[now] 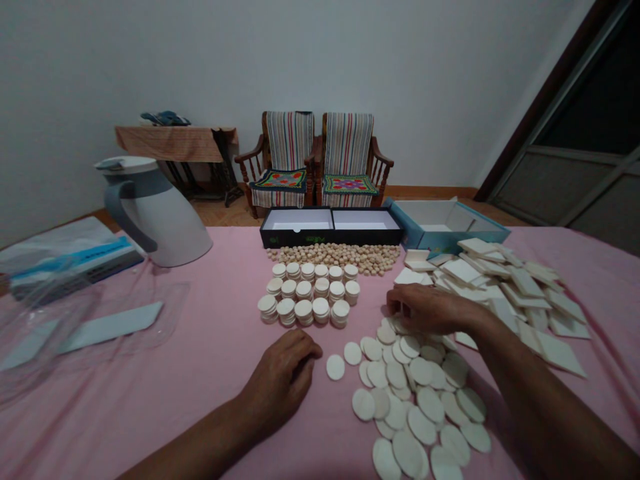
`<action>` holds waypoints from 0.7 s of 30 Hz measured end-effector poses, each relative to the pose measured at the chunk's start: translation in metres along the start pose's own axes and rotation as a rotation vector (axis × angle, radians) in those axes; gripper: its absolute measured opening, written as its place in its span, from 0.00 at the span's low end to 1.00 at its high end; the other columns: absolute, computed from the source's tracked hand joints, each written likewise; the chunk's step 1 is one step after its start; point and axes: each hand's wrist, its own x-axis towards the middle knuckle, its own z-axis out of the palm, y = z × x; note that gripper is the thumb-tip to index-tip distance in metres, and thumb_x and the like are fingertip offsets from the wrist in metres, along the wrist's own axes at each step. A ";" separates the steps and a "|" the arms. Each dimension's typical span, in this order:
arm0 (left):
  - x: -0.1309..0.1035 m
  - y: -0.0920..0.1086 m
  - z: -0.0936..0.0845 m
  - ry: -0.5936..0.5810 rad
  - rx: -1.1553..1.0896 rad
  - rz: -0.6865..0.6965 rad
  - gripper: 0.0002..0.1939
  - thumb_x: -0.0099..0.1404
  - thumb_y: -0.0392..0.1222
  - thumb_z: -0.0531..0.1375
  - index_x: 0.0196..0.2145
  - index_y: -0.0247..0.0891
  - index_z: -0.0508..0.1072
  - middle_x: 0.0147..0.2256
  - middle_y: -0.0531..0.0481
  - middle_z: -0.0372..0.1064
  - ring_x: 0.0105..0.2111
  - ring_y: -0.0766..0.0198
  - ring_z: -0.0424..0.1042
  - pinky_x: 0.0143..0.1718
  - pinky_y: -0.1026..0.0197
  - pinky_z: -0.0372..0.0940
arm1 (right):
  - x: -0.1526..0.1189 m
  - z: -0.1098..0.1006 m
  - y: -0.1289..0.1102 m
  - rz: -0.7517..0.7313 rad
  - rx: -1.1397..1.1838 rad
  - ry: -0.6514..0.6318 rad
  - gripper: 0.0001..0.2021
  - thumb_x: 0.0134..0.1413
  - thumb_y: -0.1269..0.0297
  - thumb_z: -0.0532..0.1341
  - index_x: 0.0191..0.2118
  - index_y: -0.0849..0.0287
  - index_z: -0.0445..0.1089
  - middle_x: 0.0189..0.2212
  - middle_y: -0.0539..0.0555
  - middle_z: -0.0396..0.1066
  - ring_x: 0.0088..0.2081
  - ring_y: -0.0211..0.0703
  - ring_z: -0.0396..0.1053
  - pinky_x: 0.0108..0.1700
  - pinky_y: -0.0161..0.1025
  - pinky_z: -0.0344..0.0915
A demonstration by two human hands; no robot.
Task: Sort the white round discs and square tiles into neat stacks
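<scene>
My left hand (283, 373) rests on the pink cloth with its fingers curled, and nothing shows between thumb and forefinger. Just right of its fingertips lies a single round wooden disc (335, 367). My right hand (425, 308) is bent down at the far edge of a loose heap of round wooden discs (421, 372). Its fingers are drawn together; anything in them is hidden. Ahead of my left hand stand three rows of stacked wooden discs (303, 309). Square wooden tiles (500, 287) are piled beyond my right forearm.
Small wooden pieces (345, 257) lie before a black two-part box (333, 238). A blue box (450, 233) stands at its right. At left are a white-and-grey jug (175, 223), a blue-and-white carton (75, 267) and clear plastic packaging (165, 323). Two chairs stand beyond the table.
</scene>
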 end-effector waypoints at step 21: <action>0.002 0.003 -0.002 0.003 0.019 0.015 0.10 0.61 0.29 0.51 0.36 0.37 0.70 0.34 0.47 0.67 0.35 0.62 0.66 0.37 0.60 0.63 | -0.010 0.032 -0.038 -0.208 -0.030 0.201 0.12 0.46 0.75 0.55 0.38 0.59 0.69 0.35 0.56 0.67 0.37 0.42 0.63 0.38 0.36 0.55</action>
